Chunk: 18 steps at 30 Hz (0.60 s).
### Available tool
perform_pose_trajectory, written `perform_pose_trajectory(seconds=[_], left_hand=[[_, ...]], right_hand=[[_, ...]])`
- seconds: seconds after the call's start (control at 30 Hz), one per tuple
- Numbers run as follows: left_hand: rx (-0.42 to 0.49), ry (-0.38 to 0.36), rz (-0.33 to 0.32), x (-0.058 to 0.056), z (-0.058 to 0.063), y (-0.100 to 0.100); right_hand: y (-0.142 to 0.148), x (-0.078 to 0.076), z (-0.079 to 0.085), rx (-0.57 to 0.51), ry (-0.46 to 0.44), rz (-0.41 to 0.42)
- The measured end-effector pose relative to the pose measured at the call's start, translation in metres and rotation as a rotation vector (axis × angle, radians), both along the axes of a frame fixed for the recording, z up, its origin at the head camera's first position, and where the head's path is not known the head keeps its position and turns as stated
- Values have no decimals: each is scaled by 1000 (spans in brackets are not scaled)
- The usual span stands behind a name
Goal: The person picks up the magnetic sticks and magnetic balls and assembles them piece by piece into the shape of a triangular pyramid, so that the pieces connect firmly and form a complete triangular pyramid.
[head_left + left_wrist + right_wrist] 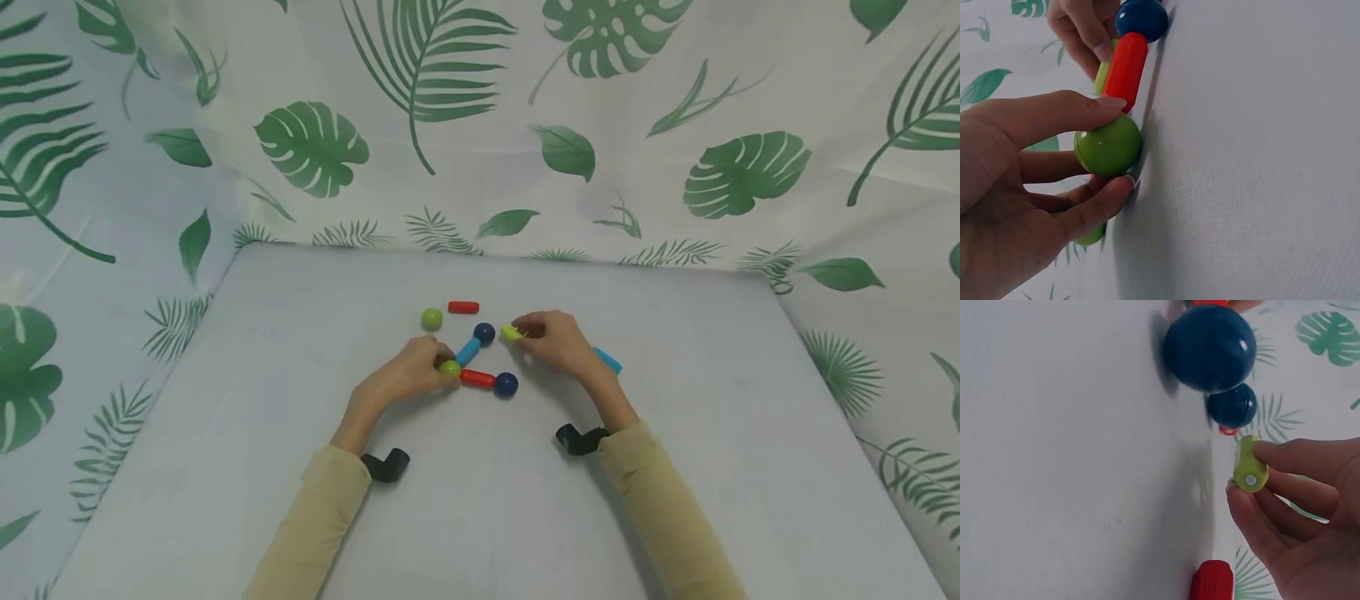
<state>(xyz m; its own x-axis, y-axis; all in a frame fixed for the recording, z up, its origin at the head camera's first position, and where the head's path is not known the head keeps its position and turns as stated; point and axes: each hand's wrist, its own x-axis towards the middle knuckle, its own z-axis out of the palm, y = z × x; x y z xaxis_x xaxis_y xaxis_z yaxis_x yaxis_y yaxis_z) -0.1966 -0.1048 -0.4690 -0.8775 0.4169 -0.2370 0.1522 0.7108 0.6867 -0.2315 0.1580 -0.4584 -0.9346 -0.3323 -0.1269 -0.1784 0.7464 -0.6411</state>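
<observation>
My left hand (414,367) pinches a green ball (1109,147) between thumb and fingers. From that ball a red rod (477,379) runs to a dark blue ball (506,385), and a light blue rod (468,352) runs to a second dark blue ball (484,333), forming a V. To the right, my right hand (557,342) pinches a short yellow-green rod (1250,465) with thumb and fingertips. A round silvery disc shows on that rod's end in the right wrist view. The rod is near the farther dark blue ball, apart from it.
Beyond the left hand lie a loose green ball (432,319) and a red rod (463,307). A light blue rod (607,360) lies partly behind the right wrist. Another red rod (1212,581) shows low in the right wrist view. Leaf-patterned cloth (465,192) stands around the white table (480,517).
</observation>
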Motion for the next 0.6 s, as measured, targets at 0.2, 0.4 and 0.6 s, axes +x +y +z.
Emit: perform_pose_trajectory(seconds=[0.2,0.4,0.6], left_hand=[[-19,5,13,-1,3,4],[-5,-4,19,0,4,4],[-7,-4,20,1,2,4]], right_hand=[[0,2,2,-45,-45,11],[-5,5,-6,-71,-59,22],[-10,10,-10,-86,-78,-2]])
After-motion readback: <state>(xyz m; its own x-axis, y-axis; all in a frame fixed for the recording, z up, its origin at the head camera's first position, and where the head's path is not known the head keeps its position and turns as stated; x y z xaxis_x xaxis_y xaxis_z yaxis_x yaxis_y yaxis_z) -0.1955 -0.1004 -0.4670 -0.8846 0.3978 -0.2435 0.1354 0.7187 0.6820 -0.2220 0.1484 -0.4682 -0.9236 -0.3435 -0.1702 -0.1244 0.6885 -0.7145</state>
